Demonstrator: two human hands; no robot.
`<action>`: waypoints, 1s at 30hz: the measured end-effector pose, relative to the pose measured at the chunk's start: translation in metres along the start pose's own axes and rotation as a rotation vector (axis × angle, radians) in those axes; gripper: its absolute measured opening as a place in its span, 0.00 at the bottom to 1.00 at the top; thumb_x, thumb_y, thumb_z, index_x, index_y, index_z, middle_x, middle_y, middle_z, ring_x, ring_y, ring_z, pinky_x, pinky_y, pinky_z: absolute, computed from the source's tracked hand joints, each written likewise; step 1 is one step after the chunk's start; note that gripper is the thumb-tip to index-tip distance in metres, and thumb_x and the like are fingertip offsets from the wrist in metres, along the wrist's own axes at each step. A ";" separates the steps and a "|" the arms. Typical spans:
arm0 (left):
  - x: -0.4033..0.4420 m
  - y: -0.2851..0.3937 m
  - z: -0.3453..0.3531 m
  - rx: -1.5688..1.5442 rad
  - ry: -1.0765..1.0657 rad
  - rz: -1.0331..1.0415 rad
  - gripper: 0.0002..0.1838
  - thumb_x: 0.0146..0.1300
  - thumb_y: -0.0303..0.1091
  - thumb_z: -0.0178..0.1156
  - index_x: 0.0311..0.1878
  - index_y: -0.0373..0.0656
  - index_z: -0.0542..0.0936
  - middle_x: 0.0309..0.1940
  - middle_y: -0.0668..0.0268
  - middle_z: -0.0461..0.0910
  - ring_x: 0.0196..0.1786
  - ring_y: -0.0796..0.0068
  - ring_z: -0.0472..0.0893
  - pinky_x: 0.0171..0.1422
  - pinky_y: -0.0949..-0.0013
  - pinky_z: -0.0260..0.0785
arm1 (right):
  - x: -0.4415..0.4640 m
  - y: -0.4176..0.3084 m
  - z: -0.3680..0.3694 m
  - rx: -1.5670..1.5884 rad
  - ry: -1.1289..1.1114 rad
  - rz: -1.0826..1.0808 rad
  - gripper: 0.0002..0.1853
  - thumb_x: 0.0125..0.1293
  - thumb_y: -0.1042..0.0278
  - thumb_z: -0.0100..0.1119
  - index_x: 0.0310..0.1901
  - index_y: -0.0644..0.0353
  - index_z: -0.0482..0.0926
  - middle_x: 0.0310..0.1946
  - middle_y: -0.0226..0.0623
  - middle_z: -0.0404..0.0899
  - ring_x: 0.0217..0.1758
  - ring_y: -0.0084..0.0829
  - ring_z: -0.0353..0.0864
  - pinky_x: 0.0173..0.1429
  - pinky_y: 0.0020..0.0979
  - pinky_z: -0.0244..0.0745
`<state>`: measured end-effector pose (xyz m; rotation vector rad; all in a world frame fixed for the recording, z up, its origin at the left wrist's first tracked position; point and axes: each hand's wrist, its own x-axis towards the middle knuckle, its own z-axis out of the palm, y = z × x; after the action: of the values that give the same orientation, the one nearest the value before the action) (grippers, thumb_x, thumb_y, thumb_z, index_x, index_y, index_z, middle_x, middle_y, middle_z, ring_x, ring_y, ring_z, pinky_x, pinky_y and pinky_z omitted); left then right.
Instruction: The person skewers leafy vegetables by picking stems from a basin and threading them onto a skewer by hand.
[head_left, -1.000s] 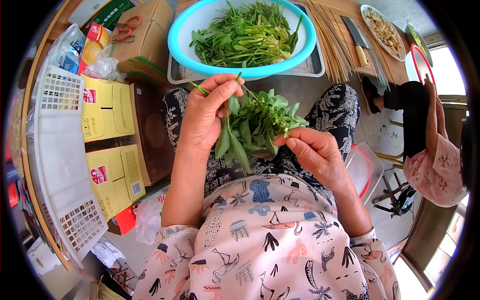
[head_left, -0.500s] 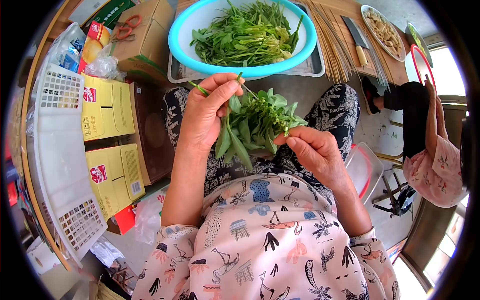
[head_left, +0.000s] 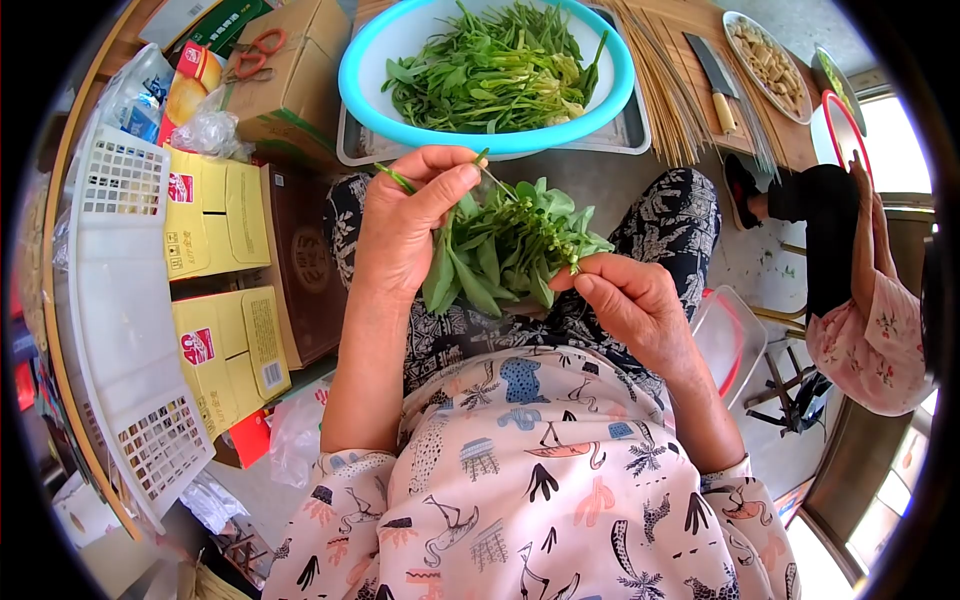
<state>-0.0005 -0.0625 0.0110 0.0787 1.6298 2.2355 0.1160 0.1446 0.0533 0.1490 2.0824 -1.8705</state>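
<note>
Leafy greens (head_left: pixel 510 245) hang between my two hands, above my lap. My left hand (head_left: pixel 415 215) pinches stems between thumb and forefinger, and stem ends stick out past its fingers. At the right edge of the bunch, my right hand (head_left: pixel 625 300) has thumb and forefinger closed on the greens. Beyond my hands a blue-rimmed basin (head_left: pixel 350 85) holds a heap of cut greens (head_left: pixel 490 70).
Metal tray (head_left: pixel 637 130) under the basin; thin sticks (head_left: pixel 660 90), a knife (head_left: pixel 715 80) and a plate of food pieces (head_left: pixel 768 65) at the upper right. A person (head_left: pixel 865 310) sits at right. Yellow boxes (head_left: pixel 215 220) and a white rack (head_left: pixel 120 300) stand left.
The long leaves hanging below my left hand have shifted up and slightly left. Both hands have stayed almost in place.
</note>
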 end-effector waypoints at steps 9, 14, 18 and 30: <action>0.000 0.002 0.000 -0.035 -0.009 -0.011 0.09 0.56 0.27 0.67 0.41 0.42 0.82 0.35 0.73 0.82 0.30 0.91 0.70 0.29 0.84 0.54 | -0.001 -0.001 0.000 0.002 0.005 -0.008 0.12 0.71 0.68 0.51 0.39 0.69 0.80 0.26 0.31 0.74 0.29 0.17 0.68 0.34 0.21 0.67; -0.001 0.005 0.001 -0.008 -0.019 0.012 0.08 0.56 0.27 0.67 0.40 0.42 0.82 0.35 0.73 0.82 0.28 0.91 0.68 0.29 0.84 0.54 | -0.001 0.000 0.000 0.001 0.003 0.007 0.12 0.70 0.68 0.52 0.40 0.68 0.80 0.26 0.31 0.74 0.29 0.17 0.68 0.34 0.21 0.67; -0.001 0.005 0.002 0.016 -0.025 0.030 0.08 0.56 0.26 0.67 0.40 0.41 0.82 0.34 0.72 0.82 0.27 0.91 0.67 0.29 0.84 0.54 | -0.001 0.000 0.000 0.000 0.003 -0.007 0.12 0.70 0.68 0.51 0.40 0.68 0.80 0.26 0.31 0.75 0.29 0.17 0.69 0.35 0.21 0.67; -0.002 0.004 0.004 -0.008 -0.008 0.023 0.08 0.56 0.26 0.66 0.39 0.38 0.82 0.32 0.73 0.80 0.29 0.89 0.70 0.33 0.83 0.59 | -0.003 -0.001 0.000 0.012 -0.002 0.025 0.12 0.71 0.68 0.51 0.40 0.68 0.80 0.26 0.30 0.74 0.29 0.17 0.68 0.34 0.21 0.67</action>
<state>0.0011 -0.0604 0.0163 0.1047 1.6233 2.2557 0.1182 0.1451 0.0549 0.1743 2.0590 -1.8681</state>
